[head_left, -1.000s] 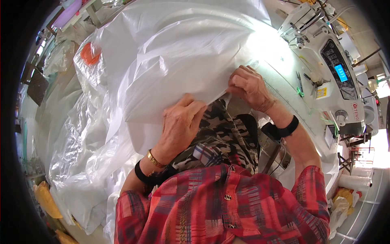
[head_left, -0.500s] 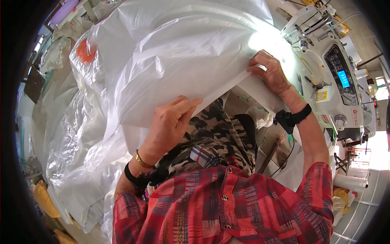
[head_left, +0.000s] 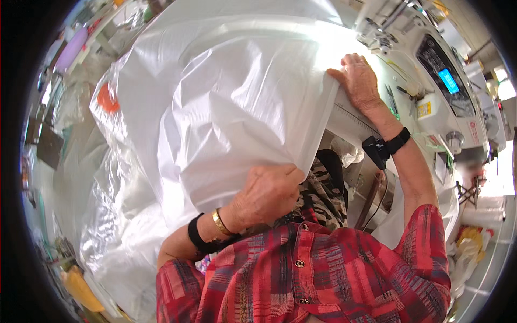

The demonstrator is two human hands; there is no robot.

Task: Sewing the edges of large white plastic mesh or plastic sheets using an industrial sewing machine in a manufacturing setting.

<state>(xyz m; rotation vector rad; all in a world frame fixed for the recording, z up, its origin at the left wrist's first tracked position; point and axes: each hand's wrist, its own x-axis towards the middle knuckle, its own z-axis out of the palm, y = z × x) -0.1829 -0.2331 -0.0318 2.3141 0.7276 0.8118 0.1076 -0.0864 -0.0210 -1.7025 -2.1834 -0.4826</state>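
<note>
"Fingers of your left hand [head_left: 269, 194], status?"

"Curled in tight, clamped on the near end of the white sheet's [head_left: 231, 102] long edge. That's just below ctr, at 6."

"And the sheet itself?"

"Spreads from ctr out to 11 & 12, lots of creases. Its straight edge runs from my left hand up twd 1, where my right hand [head_left: 360, 85] is."

"R fingers?"

"Slightly bent, thumb apart from them, by the sheet's far edge. Tips are partly lost in glare, so can't tell how hard they press."

"Wrists?"

"Gold bracelet [head_left: 219, 222] on L, blk device [head_left: 377, 151] strapped on R."

"Further out?"

"Ruler scale [head_left: 353, 121] just beside the edge, abt 2. Slim dark tool [head_left: 392, 100] w/ green on it, also 2. Past that, same bearing, white sewing machine [head_left: 449, 121], blue screen [head_left: 447, 81] lit. Crinkled clear film [head_left: 107, 215] btwn 8 & 9, orange patch [head_left: 107, 98] near 10."
</note>
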